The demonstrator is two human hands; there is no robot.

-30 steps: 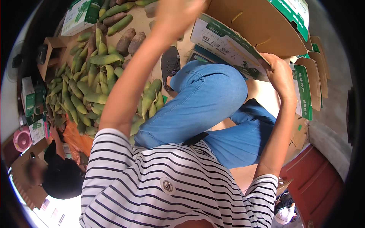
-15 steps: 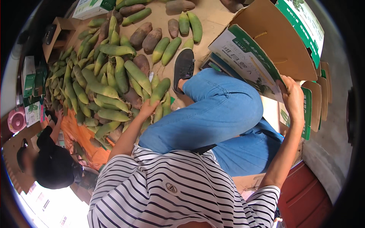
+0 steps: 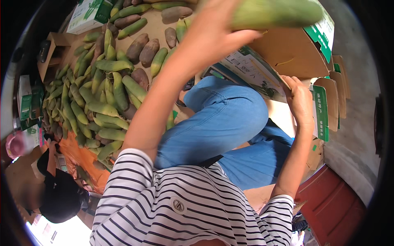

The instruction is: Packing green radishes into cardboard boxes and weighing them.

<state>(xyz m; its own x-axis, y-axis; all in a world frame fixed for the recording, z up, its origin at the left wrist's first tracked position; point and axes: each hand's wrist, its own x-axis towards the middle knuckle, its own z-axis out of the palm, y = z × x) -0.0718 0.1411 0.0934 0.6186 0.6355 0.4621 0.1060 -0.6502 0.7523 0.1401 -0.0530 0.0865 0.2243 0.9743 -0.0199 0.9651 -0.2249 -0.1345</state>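
My left hand [image 3: 213, 33] is raised at the top of the view, wrapped round a thick green radish [image 3: 279, 14] that is slightly blurred. The radish is held above the opening of a cardboard box [image 3: 297, 51] with white and green printed sides. At the box's near corner, my right hand [image 3: 299, 100] grips the edge of its wall, thumb and fingers on either side. A large pile of green radishes [image 3: 100, 107] lies to the left, partly hidden by my left forearm. Several brownish radishes [image 3: 148, 52] lie beyond my knee.
My bent leg in jeans [image 3: 230, 117] lies between the pile and the box. Folded cartons [image 3: 327, 104] stand at the right by a grey wall. A green-and-white box [image 3: 88, 15] sits far left. Another person [image 3: 61, 192] in black is at lower left beside an orange sheet [image 3: 76, 153].
My left hand has lifted a green radish from the pile and carried it up and right over the box. My right hand still holds the box's edge.
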